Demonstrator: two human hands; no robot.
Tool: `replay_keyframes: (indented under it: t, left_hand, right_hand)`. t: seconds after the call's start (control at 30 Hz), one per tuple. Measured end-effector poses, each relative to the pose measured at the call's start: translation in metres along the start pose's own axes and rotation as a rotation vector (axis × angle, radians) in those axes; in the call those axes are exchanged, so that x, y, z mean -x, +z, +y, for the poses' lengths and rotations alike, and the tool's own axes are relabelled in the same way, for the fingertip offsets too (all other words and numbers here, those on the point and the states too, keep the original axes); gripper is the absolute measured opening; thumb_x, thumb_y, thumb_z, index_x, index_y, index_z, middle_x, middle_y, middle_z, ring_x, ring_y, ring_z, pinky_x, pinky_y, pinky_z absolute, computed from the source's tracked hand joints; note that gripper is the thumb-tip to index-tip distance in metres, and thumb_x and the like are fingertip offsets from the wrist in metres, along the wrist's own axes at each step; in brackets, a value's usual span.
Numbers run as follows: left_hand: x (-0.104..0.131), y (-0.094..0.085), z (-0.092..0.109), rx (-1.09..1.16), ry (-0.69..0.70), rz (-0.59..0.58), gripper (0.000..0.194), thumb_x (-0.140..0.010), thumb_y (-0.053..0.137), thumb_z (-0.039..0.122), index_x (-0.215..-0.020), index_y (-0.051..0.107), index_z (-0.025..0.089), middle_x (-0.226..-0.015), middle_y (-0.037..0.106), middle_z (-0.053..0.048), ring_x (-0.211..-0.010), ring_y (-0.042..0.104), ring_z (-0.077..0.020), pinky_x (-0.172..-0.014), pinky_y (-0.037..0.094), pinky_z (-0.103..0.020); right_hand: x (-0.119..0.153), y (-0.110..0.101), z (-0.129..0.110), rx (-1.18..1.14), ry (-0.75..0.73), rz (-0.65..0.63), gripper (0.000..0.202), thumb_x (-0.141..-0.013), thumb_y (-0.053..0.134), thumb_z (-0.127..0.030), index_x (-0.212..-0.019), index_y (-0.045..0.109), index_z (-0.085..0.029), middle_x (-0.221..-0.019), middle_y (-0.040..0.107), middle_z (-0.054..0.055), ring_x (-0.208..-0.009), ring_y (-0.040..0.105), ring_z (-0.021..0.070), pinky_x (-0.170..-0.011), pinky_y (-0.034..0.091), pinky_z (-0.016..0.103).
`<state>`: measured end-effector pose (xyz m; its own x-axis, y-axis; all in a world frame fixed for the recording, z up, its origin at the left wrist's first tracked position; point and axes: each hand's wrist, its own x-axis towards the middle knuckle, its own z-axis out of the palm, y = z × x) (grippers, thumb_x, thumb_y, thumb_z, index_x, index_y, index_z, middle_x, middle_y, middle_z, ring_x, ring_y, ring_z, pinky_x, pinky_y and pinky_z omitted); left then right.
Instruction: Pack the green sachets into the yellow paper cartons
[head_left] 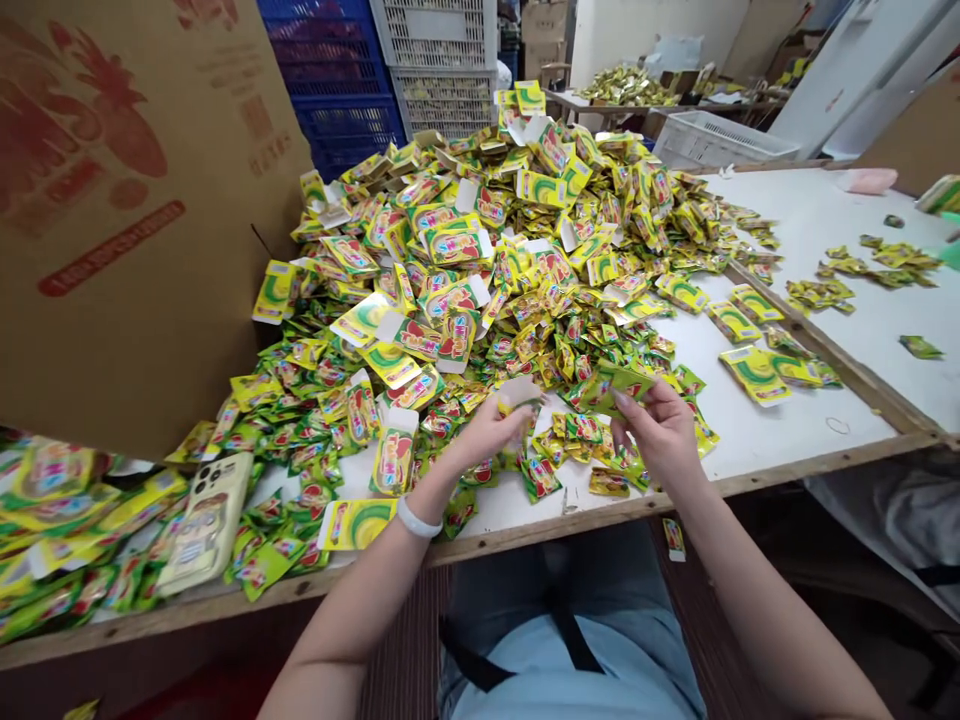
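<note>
My left hand (491,430) is closed round a small yellow carton (519,396), whose pale flap stands up; the fingers hide most of it. To its right, my right hand (664,435) pinches green candy sachets (616,384) between thumb and fingers; how many I cannot tell. The two hands are a short way apart above the near table edge. Loose sachets (541,478) lie beneath and between them. Behind rises a large heap of yellow-and-green cartons (454,243), several with open flaps, mixed with more sachets.
A big brown cardboard box (150,220) stands at the left, with a phone (210,520) lying in front of it. Several flat cartons (756,372) lie by a wooden divider strip (840,370) on the right. Blue crates (349,120) and a white basket (720,140) are behind.
</note>
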<state>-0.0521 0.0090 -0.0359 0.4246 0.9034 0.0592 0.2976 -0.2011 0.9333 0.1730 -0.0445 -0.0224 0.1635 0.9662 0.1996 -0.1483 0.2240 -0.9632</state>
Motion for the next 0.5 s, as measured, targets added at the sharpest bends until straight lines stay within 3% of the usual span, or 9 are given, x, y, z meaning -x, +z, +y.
replay_keyframes:
  t: [0.1,0.17,0.27,0.4,0.5]
  left_hand:
    - [0.005,0.016,0.003,0.320,0.002,-0.193,0.036,-0.081,0.068,0.047,-0.096,0.063,0.014,-0.081,0.067,-0.004,-0.076,0.063,-0.0183,-0.074,0.051,-0.030]
    - [0.008,0.021,0.004,0.384,-0.012,-0.189,0.041,-0.075,0.075,0.047,-0.095,0.061,0.014,-0.081,0.066,-0.003,-0.072,0.061,-0.0166,-0.071,0.050,-0.029]
    - [0.012,0.022,0.006,0.306,0.029,-0.155,0.052,-0.073,0.079,0.040,-0.113,0.058,0.016,-0.098,0.067,-0.006,-0.084,0.064,-0.0191,-0.078,0.052,-0.031]
    - [0.014,0.022,0.008,0.129,0.103,-0.231,0.073,-0.075,0.077,0.029,-0.139,0.042,0.020,-0.134,0.057,-0.013,-0.113,0.061,-0.0252,-0.097,0.050,-0.039]
    - [0.013,0.022,0.010,0.139,0.105,-0.266,0.080,-0.075,0.075,0.024,-0.145,0.036,0.019,-0.140,0.053,-0.015,-0.122,0.057,-0.0287,-0.101,0.049,-0.041]
  right_hand:
    - [-0.007,0.025,-0.007,-0.025,-0.065,-0.086,0.025,-0.083,0.075,-0.042,-0.092,0.061,-0.023,-0.084,0.065,-0.002,-0.039,0.047,0.0050,-0.033,0.037,0.021]
    - [-0.011,0.032,-0.008,0.063,-0.106,-0.193,0.021,-0.085,0.073,-0.039,-0.094,0.063,-0.023,-0.086,0.062,-0.002,-0.043,0.048,0.0054,-0.035,0.037,0.021]
    - [-0.015,0.029,-0.012,0.374,-0.212,-0.371,0.008,-0.090,0.067,-0.028,-0.096,0.069,-0.023,-0.088,0.060,0.001,-0.062,0.057,0.0104,-0.050,0.046,0.023]
    - [-0.013,0.023,-0.028,0.835,-0.298,-0.644,0.023,-0.089,0.057,-0.010,-0.100,0.073,-0.021,-0.091,0.062,0.005,-0.079,0.062,0.0163,-0.072,0.051,0.029]
    - [-0.010,0.022,-0.036,0.867,-0.285,-0.736,0.025,-0.089,0.055,-0.010,-0.106,0.071,-0.020,-0.103,0.066,0.008,-0.082,0.064,0.0174,-0.072,0.052,0.030]
